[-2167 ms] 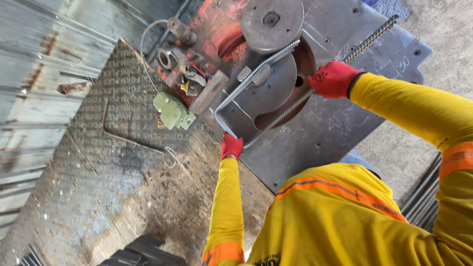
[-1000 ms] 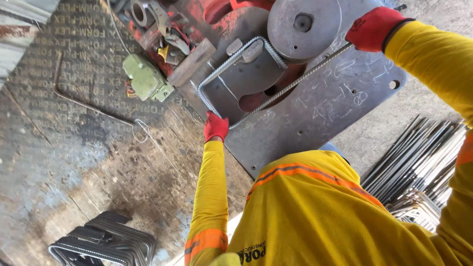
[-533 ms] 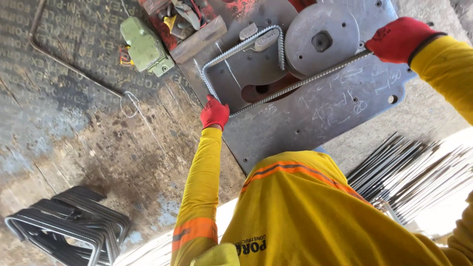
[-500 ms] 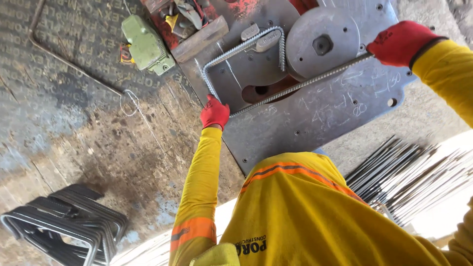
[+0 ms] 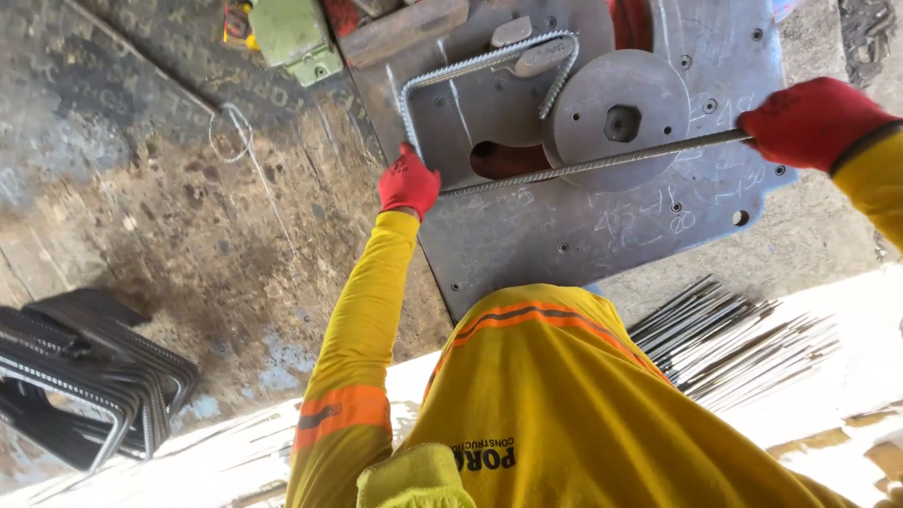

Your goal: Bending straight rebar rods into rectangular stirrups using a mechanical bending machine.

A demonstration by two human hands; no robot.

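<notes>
Daylight, bright. Lower edge overexposed, glare washing out the ground there. Steel plate [image 5: 602, 235] evenly lit, sharp. Slight edge distortion, possibly wide-angle lens. No motion blur.

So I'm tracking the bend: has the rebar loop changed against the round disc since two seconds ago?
Yes. The rebar now wraps up and around the disc; earlier it lay flatter beside it.

- Two red-gloved hands are seen: the left hand [image 5: 408, 181] and the right hand [image 5: 811, 120].
- One ribbed steel bar [image 5: 489, 66], partly bent, is counted on one steel plate [image 5: 583, 235].
- One round disc [image 5: 619, 120] is mounted there.
- One green box [image 5: 293, 36] is seen.
- One stack of bent stirrups [image 5: 85, 376] and one bundle of straight rods [image 5: 734, 329] are noted (pieces too many to count).
</notes>
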